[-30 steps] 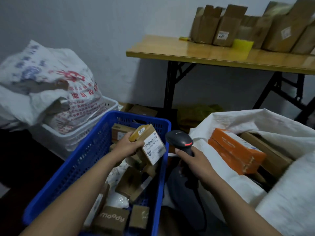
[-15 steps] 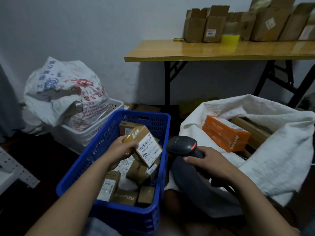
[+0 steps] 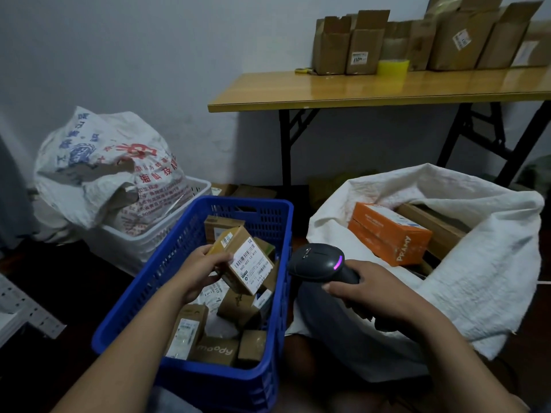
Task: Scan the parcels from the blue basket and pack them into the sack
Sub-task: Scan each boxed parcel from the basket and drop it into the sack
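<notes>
My left hand (image 3: 199,272) grips a small brown parcel (image 3: 242,261) with a white barcode label, tilted above the blue basket (image 3: 167,281). The label faces right, toward the dark barcode scanner (image 3: 317,264), which my right hand (image 3: 369,290) holds by its handle; a purple light glows on the scanner's head. Several more cardboard parcels lie in the basket, one marked "moody" (image 3: 215,350). To the right stands the open white sack (image 3: 477,272), with an orange box (image 3: 390,232) and a brown box (image 3: 432,225) inside.
A white crate (image 3: 149,236) holding a printed woven bag (image 3: 107,165) stands left of the basket. A yellow folding table (image 3: 372,87) against the wall carries several cardboard boxes and a yellow tape roll (image 3: 393,66). A white metal rack edge (image 3: 26,314) juts in at far left.
The view has pulled back and shifted right. My left hand has turned the parcel's label more toward the scanner, and the scanner's light has gone from red to purple.
</notes>
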